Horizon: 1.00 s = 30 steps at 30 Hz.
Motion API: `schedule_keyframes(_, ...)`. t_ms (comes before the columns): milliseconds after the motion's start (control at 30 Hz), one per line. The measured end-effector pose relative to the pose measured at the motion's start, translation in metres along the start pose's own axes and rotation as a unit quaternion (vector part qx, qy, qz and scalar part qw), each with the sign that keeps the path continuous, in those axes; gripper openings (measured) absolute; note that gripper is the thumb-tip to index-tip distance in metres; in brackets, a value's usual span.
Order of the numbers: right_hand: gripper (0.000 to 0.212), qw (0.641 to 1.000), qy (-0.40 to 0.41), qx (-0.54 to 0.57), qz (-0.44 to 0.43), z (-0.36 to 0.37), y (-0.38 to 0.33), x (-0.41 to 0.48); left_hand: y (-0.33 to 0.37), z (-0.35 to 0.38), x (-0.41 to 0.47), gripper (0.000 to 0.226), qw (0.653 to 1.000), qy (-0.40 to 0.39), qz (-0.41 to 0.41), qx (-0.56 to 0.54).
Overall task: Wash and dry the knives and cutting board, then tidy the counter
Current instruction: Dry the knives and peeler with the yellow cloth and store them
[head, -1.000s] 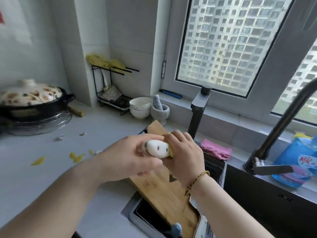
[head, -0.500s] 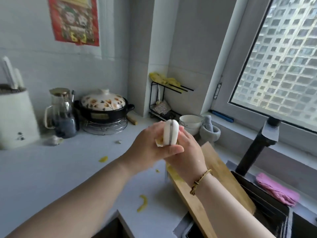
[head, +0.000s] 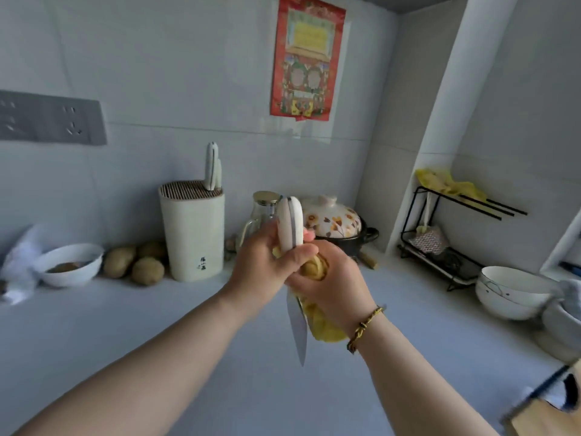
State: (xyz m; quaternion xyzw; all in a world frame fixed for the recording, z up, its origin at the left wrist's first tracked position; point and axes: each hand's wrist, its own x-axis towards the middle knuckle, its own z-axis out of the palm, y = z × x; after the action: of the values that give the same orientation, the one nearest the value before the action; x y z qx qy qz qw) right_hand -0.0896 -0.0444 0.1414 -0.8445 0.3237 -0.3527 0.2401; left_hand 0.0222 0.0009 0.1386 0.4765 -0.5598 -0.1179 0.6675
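While the knife hangs upright in front of the knife block, a little to that block's right and nearer the person, the drying step appears to be in hand. The left hand grips the white handle, fingers and thumb curled round it, butt end uppermost. The blade runs straight down from that grip, tip toward the counter, so the long axis is close to vertical.

The right hand is closed round a bunched yellow cloth, held against the blade just below the handle; a fold of cloth hangs beside the blade on the side away from the block. Whether the cloth wraps the blade fully cannot be told.

Judgement: the coming stroke turns on the blade lying below the left grip, so the cloth hand would need to travel downward, heel to tip. Which way the edge faces is not determinable, and that is the hazard.

A cutting board, blurred, shows far to the block's right, seemingly not yet put away
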Motion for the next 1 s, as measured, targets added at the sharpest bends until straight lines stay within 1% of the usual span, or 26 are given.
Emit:
schedule_keyframes(33,0.031,1.0,-0.003,0.013,-0.003,0.009,-0.002,0.006,-0.004,-0.012,0.006,0.043,1.0,0.027,-0.002,0.011)
schedule_keyframes(100,0.032,1.0,0.0,0.014,0.002,0.023,-0.001,0.015,-0.009,-0.032,0.02,0.037,0.997,0.076,-0.009,0.017)
schedule_keyframes(233,0.026,0.999,-0.009,0.028,0.04,0.042,0.014,0.029,-0.022,-0.065,0.047,0.035,0.991,0.132,-0.015,-0.008)
schedule_keyframes(333,0.023,0.998,-0.026,0.041,0.046,0.051,0.024,0.041,-0.026,-0.083,0.069,0.021,0.98,0.196,-0.028,-0.031)
schedule_keyframes(433,0.02,0.996,-0.049,0.052,0.056,0.059,0.029,0.058,-0.021,-0.104,0.099,0.029,0.954,0.279,-0.072,-0.087)
schedule_keyframes(500,0.016,0.994,-0.061,0.067,0.054,0.067,0.03,0.068,-0.012,-0.118,0.122,0.033,0.936,0.319,-0.09,-0.118)
schedule_keyframes(567,0.017,0.993,-0.074,0.08,0.045,0.076,0.033,0.078,0.002,-0.129,0.144,0.039,0.92,0.36,-0.084,-0.127)
schedule_keyframes(667,0.018,0.991,-0.092,0.092,0.039,0.09,0.04,0.087,0.019,-0.142,0.174,0.046,0.9,0.418,-0.054,-0.107)
schedule_keyframes(733,0.019,0.988,-0.1,0.102,0.052,0.099,0.046,0.089,0.025,-0.146,0.194,0.049,0.897,0.431,-0.041,-0.092)
schedule_keyframes(833,0.024,0.983,-0.119,0.119,0.076,0.11,0.055,0.092,0.028,-0.149,0.22,0.051,0.902,0.428,-0.014,-0.056)
schedule_keyframes(933,0.023,0.974,-0.146,0.144,0.093,0.121,0.059,0.099,0.017,-0.149,0.241,0.05,0.906,0.423,0.017,-0.01)
schedule_keyframes(1000,0.024,0.97,-0.171,0.147,0.089,0.129,0.057,0.104,0.006,-0.148,0.254,0.046,0.906,0.422,0.035,0.004)
